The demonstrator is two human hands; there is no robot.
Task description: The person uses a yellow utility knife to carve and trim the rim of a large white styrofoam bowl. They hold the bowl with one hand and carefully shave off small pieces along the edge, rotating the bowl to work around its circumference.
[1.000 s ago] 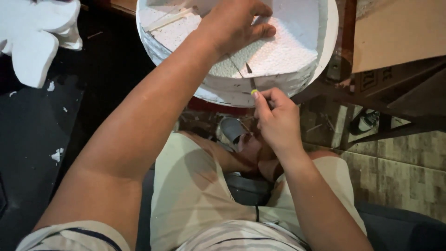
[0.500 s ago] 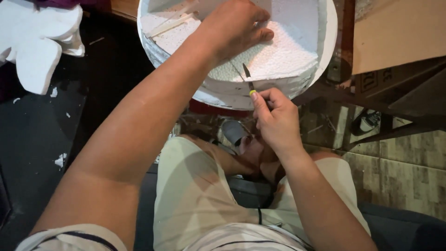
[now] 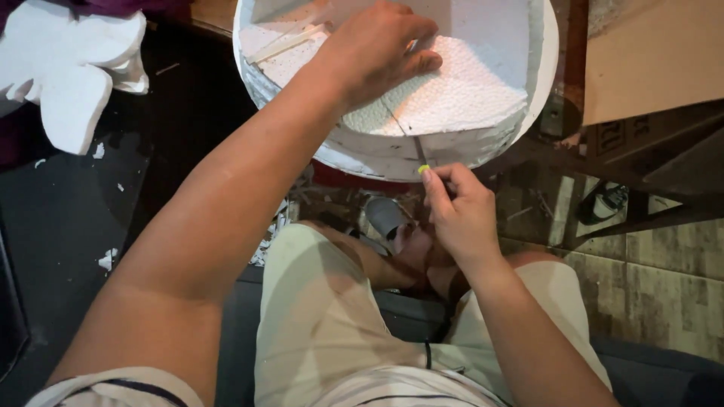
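A round white foam block [image 3: 467,90] lies in front of me at the top of the head view. My left hand [image 3: 377,49] presses flat on its upper face, fingers spread toward the right. Below the block's near edge, my right hand [image 3: 456,215] pinches a thin cutter [image 3: 417,151] with a yellow end. Its slim blade points up into a cut line in the foam. A thin foam strip [image 3: 286,43] rests on the block beside my left wrist.
A thick white foam cutout [image 3: 72,68] lies on the dark surface at upper left. Foam crumbs [image 3: 109,260] dot that surface. A cardboard sheet [image 3: 648,60] and a wooden frame [image 3: 656,158] stand at right. My knees in pale shorts [image 3: 317,324] sit below.
My right hand has drawn the cutter slightly down toward the block's near edge. My left hand stays pressed on the foam.
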